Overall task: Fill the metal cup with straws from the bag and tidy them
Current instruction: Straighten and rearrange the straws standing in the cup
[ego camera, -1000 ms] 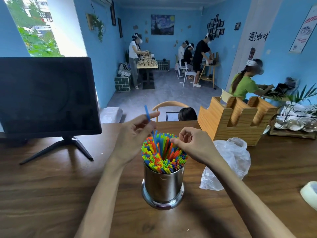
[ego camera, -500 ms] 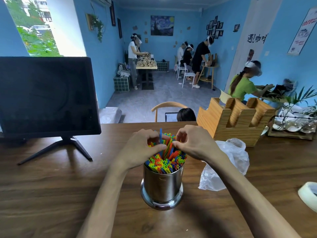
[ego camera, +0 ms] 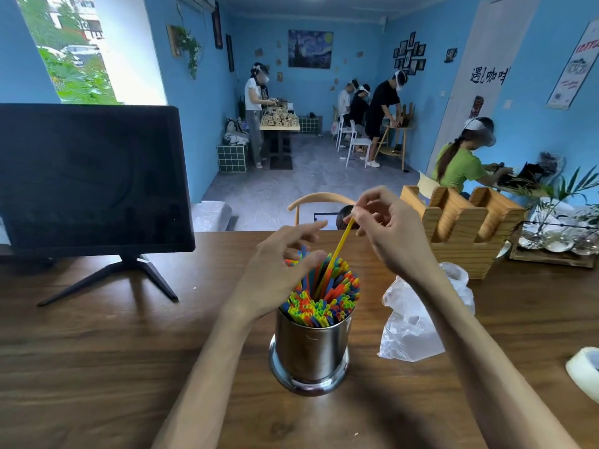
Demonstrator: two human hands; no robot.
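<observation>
— Where is the yellow straw (ego camera: 340, 246) held?
— Up top, it is pinched by the right hand (ego camera: 387, 231) fingers (ego camera: 358, 212); its long axis slants down-left into the metal cup (ego camera: 311, 350).
— And the left hand (ego camera: 277, 268)?
— Loosely curled, it is rested on the straws (ego camera: 324, 303), nearer the cup on the worktop (ego camera: 97, 367).

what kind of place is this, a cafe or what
Probably a small café used as a workspace: a metal cup packed with straws on a wooden counter, a counter screen, and coffee-themed wall signs.
</observation>
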